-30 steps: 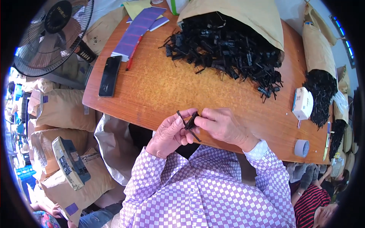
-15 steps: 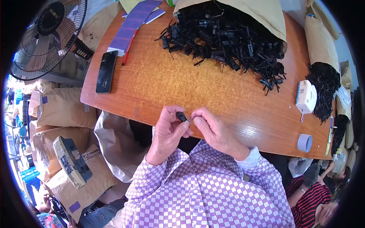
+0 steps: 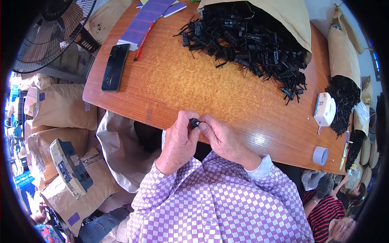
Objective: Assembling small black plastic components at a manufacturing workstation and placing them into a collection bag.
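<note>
A small black plastic part (image 3: 195, 122) sits between my two hands, just over the table's near edge. My left hand (image 3: 178, 139) is closed around it with thumb and fingers. From the other side my right hand (image 3: 221, 137) pinches at the same part with thumb and forefinger; its other fingers are curled under. Most of the part is hidden by my fingertips. Beyond my hands, a heap of similar black plastic parts (image 3: 243, 48) spills from a large brown paper sack (image 3: 283, 18) onto the wooden table (image 3: 170, 85).
At the left lie a black phone (image 3: 115, 67), a red pen (image 3: 144, 41) and purple paper strips (image 3: 144, 22). A white box (image 3: 324, 109) and a tape roll (image 3: 320, 156) are at the right. A fan (image 3: 56, 28) and filled sacks (image 3: 65, 106) stand left; other people are near the lower edges.
My right hand has moved in to the left, and its fingertips now meet the black part in my left hand. The whole view has shifted slightly.
</note>
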Tool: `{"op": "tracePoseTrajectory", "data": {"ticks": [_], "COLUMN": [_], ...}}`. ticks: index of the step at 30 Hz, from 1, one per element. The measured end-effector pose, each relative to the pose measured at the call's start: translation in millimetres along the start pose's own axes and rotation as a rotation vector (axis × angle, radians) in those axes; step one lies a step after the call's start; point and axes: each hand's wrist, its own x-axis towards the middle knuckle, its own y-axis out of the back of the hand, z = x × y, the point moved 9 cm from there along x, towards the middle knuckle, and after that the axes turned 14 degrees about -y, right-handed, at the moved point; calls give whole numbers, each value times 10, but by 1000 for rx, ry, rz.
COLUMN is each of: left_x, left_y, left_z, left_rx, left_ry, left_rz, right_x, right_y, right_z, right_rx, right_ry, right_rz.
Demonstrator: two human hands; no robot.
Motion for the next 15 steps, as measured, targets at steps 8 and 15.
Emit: {"op": "tracePoseTrajectory", "data": {"ticks": [8,15], "left_x": [57,105], "left_y": [84,14], "left_z": [125,93], "left_rx": [206,-784], "left_ry": [-101,84], "left_rz": [68,284], "right_x": [63,-21], "right_y": [-36,234], "right_z": [38,74], "right_rx": [61,252], "right_ry": [59,111], "right_rz": [94,190]}}
